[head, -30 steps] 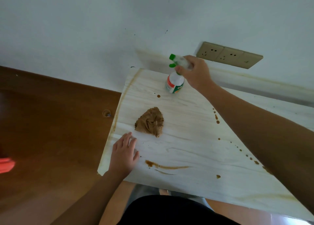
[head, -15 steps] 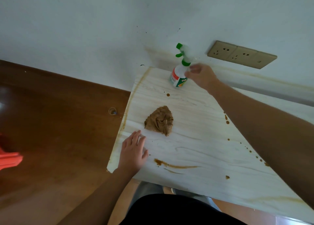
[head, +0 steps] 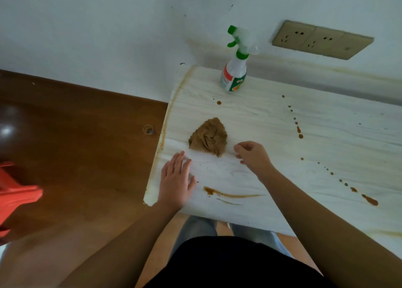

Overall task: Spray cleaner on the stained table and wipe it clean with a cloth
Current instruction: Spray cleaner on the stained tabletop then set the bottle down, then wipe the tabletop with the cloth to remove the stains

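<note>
A white spray bottle (head: pixel 235 70) with a green nozzle stands upright at the back of the pale wood-grain table (head: pixel 315 148), near the wall. A crumpled brown cloth (head: pixel 208 136) lies on the table's left part. Brown stains mark the surface: a long streak (head: pixel 230 193) near the front edge and a line of drops (head: pixel 348 185) on the right. My left hand (head: pixel 176 181) rests flat and open on the table near its front left corner. My right hand (head: pixel 252 155) hovers just right of the cloth, fingers loosely curled, holding nothing.
The table stands against a white wall with a row of beige sockets (head: pixel 322 40). Brown wooden floor (head: pixel 76 146) lies to the left, with a red object (head: pixel 15 192) at the left edge. My dark-clothed body (head: pixel 228 263) is at the table's front edge.
My right hand let go of the spray bottle, which stands at the back of the table, and came back toward me to beside the cloth. My left hand stayed flat on the table.
</note>
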